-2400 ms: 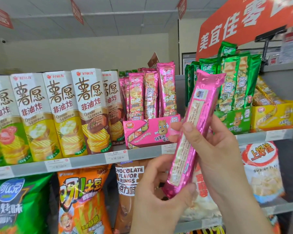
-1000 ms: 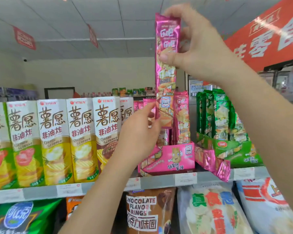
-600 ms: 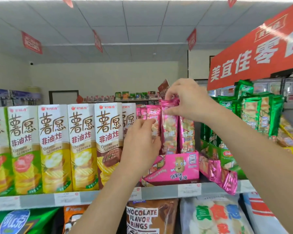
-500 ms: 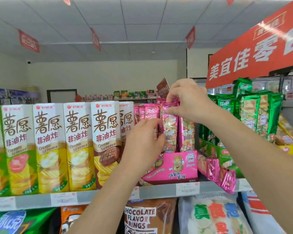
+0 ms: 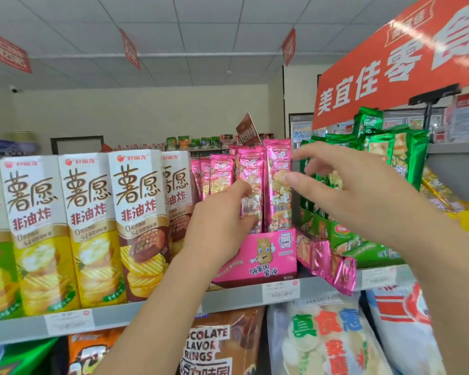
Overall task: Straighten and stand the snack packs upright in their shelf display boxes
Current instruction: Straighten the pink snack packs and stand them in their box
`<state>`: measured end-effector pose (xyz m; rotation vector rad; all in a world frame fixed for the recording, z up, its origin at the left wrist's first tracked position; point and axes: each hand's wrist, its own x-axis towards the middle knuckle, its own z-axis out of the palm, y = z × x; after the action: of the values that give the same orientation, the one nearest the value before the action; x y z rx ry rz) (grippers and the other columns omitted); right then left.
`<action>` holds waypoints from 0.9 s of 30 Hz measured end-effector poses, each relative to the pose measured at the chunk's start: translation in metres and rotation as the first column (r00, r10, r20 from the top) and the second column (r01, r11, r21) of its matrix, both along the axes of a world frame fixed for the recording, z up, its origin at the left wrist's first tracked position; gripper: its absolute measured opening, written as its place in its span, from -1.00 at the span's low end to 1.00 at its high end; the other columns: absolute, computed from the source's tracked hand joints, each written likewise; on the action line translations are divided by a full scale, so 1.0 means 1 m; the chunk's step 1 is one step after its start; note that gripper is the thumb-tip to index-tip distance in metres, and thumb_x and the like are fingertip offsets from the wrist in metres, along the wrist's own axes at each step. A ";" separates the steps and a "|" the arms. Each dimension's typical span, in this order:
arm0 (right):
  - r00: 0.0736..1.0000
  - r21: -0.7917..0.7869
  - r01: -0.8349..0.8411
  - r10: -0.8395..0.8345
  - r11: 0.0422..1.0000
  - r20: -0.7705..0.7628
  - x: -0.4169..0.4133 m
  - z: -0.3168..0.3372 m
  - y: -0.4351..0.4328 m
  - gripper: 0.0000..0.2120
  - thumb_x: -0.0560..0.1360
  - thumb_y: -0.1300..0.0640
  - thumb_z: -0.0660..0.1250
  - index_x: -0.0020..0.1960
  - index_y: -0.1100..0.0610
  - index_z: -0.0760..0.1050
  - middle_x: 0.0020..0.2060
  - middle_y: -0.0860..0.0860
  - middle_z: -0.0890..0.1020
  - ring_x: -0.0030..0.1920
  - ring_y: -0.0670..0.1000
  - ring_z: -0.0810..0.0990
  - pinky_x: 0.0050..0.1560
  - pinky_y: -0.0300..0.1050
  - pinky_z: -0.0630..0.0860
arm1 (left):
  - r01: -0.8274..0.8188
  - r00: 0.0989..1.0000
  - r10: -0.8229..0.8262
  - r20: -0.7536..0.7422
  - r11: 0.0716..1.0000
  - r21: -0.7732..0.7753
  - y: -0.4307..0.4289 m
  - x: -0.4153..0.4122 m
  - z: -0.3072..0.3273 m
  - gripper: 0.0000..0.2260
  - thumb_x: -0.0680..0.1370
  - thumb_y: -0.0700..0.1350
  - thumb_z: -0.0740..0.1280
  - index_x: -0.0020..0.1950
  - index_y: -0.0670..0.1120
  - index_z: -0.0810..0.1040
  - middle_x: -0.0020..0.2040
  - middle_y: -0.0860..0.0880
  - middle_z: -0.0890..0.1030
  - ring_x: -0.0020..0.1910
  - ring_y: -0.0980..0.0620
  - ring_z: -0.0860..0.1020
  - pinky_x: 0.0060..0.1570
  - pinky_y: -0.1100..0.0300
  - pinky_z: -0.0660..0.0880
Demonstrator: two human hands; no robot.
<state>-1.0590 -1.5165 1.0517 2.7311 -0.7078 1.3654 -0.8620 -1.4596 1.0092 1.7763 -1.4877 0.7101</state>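
Two hands up at the pink display box [image 5: 257, 259]. Our left hand [image 5: 220, 228] comes in from below, with thumb and fingers curled onto one pink pack [image 5: 251, 169] and pinching it at about mid-height. That pack stands upright in the box, near the front.

Just right of it is the tall pink pack [image 5: 278, 190], also upright, at the box's right end. Our right hand [image 5: 363, 193] is beside it, fingers spread and loose, holding nothing. The thumb tip sits at that pack's right edge. The hand is motion-blurred, so we can't tell if it actually touches.

More pink packs [image 5: 221, 174] stand behind and to the left in the same box, roughly upright.

One loose pink pack [image 5: 326, 262] is outside the box. It lies flat on the shelf [image 5: 146, 311] between the pink box and the green box [image 5: 368, 251], with its end hanging over the shelf's front edge.

Green packs [image 5: 390, 155] stand in the green box, one poking up higher than the rest.

Left of the pink box is a row of tall chip boxes [image 5: 90, 226], upright and touching side by side. Snack bags [image 5: 328, 339] sit on the shelf below.
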 end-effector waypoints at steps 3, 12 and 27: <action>0.929 0.035 0.195 -0.173 0.980 -0.327 -0.027 -0.037 0.018 -0.20 0.20 -0.65 -0.15 0.35 -0.35 0.18 0.15 -0.29 0.49 0.21 -0.12 0.47 0.04 -0.08 0.46 | 0.025 0.999 -0.026 -0.024 0.999 -0.040 0.004 0.001 -0.005 -0.71 0.57 -0.02 0.32 0.29 0.09 0.46 -0.34 0.12 0.49 -0.32 0.12 0.53 -0.25 0.11 0.52; 0.962 -0.108 0.272 -0.274 0.956 -0.004 -0.009 -0.084 0.003 -0.76 0.48 -0.14 0.31 0.12 -0.12 0.52 -0.17 -0.08 0.65 -0.08 0.09 0.58 -0.19 -0.03 0.49 | 0.210 0.973 -0.188 0.136 0.961 -0.180 0.015 -0.021 -0.033 -0.79 0.49 -0.26 0.39 0.06 -0.04 0.67 -0.10 0.04 0.58 -0.11 0.07 0.52 -0.09 0.20 0.48; 0.988 0.263 0.011 -0.051 0.965 0.148 -0.030 -0.140 -0.006 -0.47 0.42 0.10 0.49 0.31 -0.13 0.38 0.11 -0.23 0.51 0.11 -0.16 0.53 0.06 -0.11 0.55 | 0.251 0.923 -0.237 0.303 0.968 -0.008 -0.011 -0.069 -0.030 -0.58 0.55 -0.12 0.34 0.39 -0.11 0.38 0.18 -0.07 0.56 -0.21 0.02 0.46 -0.36 0.15 0.31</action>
<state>-1.0892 -1.5223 0.9120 2.8125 -1.0047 1.5952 -0.9313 -1.4704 0.9789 1.4580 -1.8402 0.9053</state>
